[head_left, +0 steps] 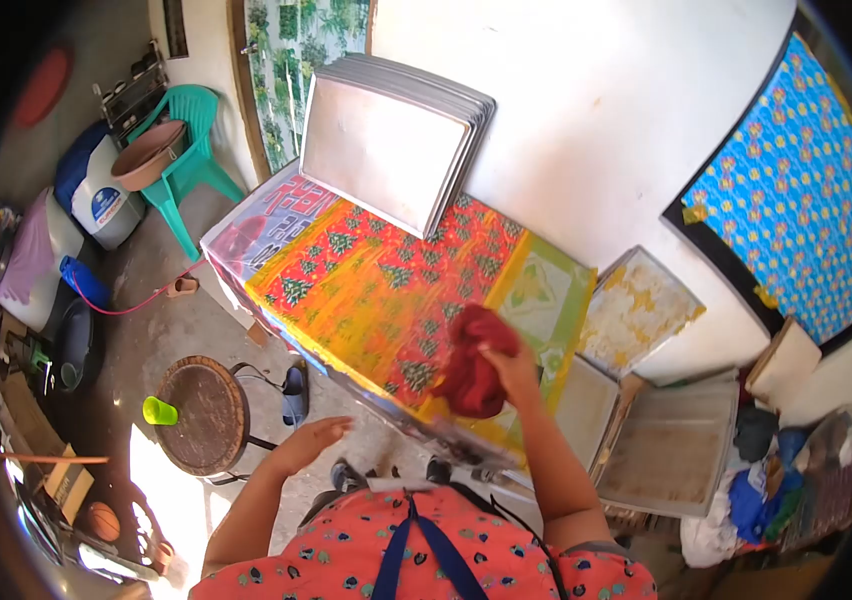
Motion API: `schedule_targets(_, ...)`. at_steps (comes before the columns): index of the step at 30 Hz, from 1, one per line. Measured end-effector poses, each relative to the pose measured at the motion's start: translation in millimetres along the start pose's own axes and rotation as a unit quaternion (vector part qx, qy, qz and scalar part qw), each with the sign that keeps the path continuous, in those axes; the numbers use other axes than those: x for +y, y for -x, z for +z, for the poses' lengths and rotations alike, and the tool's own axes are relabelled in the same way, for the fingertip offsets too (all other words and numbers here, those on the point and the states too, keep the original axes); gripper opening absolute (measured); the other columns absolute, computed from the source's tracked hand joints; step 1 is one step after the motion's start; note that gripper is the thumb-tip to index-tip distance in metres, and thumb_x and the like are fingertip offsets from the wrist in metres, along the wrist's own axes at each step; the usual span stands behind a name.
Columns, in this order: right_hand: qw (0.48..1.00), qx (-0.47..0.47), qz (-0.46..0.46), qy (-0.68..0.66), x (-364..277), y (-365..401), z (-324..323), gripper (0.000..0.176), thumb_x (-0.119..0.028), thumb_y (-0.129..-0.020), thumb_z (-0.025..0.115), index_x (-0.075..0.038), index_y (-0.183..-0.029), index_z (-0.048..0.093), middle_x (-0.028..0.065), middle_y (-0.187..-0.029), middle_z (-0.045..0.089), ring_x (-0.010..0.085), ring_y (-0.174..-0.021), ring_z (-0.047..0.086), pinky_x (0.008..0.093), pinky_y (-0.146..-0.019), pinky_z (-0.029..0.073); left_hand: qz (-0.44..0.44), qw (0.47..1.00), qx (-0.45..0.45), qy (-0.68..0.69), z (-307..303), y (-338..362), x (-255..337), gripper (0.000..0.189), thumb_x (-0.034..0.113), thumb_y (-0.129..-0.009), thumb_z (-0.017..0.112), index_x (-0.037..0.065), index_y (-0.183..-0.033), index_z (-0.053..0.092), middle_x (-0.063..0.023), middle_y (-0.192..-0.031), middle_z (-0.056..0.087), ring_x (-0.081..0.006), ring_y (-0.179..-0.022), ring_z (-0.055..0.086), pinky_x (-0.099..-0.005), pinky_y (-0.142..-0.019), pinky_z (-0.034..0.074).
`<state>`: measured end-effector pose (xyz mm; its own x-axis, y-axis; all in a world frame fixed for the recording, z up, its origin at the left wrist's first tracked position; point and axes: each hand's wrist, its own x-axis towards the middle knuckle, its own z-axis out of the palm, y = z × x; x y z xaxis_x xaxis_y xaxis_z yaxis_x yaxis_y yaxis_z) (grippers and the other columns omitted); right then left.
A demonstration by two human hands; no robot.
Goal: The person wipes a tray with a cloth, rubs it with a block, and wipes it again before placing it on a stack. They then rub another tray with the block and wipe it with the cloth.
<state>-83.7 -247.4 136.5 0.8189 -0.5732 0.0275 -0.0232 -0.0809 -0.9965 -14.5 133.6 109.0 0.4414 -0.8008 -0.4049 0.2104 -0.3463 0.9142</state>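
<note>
Looking down past my apron, my left hand (311, 440) is out in front with the fingers loosely spread and nothing in it, hanging over the floor just off the near edge of the table (366, 290). My right hand (511, 368) is closed around a bunched-up red cloth (471, 370), fingers wrapped over the top of it, and the cloth sits pressed on the near right part of the table, right on that orange and red plastic cover with the little green trees. Off to my left, well apart from the table, there's a round stool (208, 415) with a bright green cup (157, 410) on its edge. To my right, a few metal trays (666, 450) lie low beside the table. Further back, a stack of trays (386, 150) leans tilted against the white wall at the far end of the table, and past that a green plastic chair (194, 150) stands in the corner with a basin (146, 155) on it.
</note>
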Motion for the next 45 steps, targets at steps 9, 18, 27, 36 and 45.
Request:
schedule_targets(9, 0.968, 0.152, -0.133, 0.149, 53, -185, -203, 0.064, -0.040, -0.087, 0.062, -0.002, -0.135, 0.043, 0.0163, -0.132, 0.049, 0.0290, -0.122, 0.045, 0.0382, -0.102, 0.035, -0.285, 0.931, 0.123, -0.190, 140, 61, -250, 0.060, 0.055, -0.088, 0.048, 0.021, -0.137, 0.043, -0.0222, -0.144, 0.034, -0.0396, -0.134, 0.029, -0.0554, -0.110, 0.015)
schedule_targets(18, 0.891, 0.044, -0.264, 0.367, 116, -276, -16, 0.050, -0.046, -0.072, 0.071, -0.002, -0.095, 0.063, 0.0195, -0.103, 0.061, 0.0371, -0.102, 0.054, 0.0483, -0.090, 0.042, -0.401, 0.891, 0.193, -0.089, 234, 109, -267, 0.060, 0.056, -0.089, 0.046, 0.020, -0.137, 0.042, -0.0200, -0.142, 0.036, -0.0376, -0.131, 0.033, -0.0539, -0.107, 0.020)
schedule_targets(27, 0.776, -0.589, -0.227, 0.001, 88, 43, 189, 0.034, -0.011, -0.071, 0.066, -0.003, -0.104, 0.063, 0.0136, -0.109, 0.063, 0.0327, -0.106, 0.058, 0.0384, -0.092, 0.046, -0.376, 0.899, 0.211, -0.073, 253, 108, -261, 0.061, 0.057, -0.090, 0.043, 0.019, -0.138, 0.041, -0.0178, -0.141, 0.039, -0.0356, -0.128, 0.037, -0.0523, -0.104, 0.026)
schedule_targets(36, 0.952, 0.027, -0.150, 0.264, 79, -243, -125, 0.031, -0.015, -0.080, 0.064, -0.002, -0.108, 0.064, 0.0141, -0.096, 0.068, 0.0231, -0.084, 0.066, 0.0354, -0.076, 0.050, -0.356, 0.891, 0.279, -0.036, 264, 105, -247, 0.062, 0.058, -0.090, 0.041, 0.017, -0.138, 0.040, -0.0156, -0.140, 0.041, -0.0336, -0.125, 0.041, -0.0508, -0.101, 0.031)
schedule_targets(45, 0.863, -0.234, -0.375, 0.245, 145, -4, 85, 0.030, -0.014, -0.071, 0.070, -0.011, -0.100, 0.062, 0.0115, -0.104, 0.061, 0.0280, -0.096, 0.058, 0.0385, -0.085, 0.046, -0.399, 0.875, 0.274, 0.013, 268, 127, -250, 0.063, 0.058, -0.091, 0.038, 0.016, -0.138, 0.039, -0.0134, -0.139, 0.043, -0.0317, -0.122, 0.045, -0.0493, -0.099, 0.037)
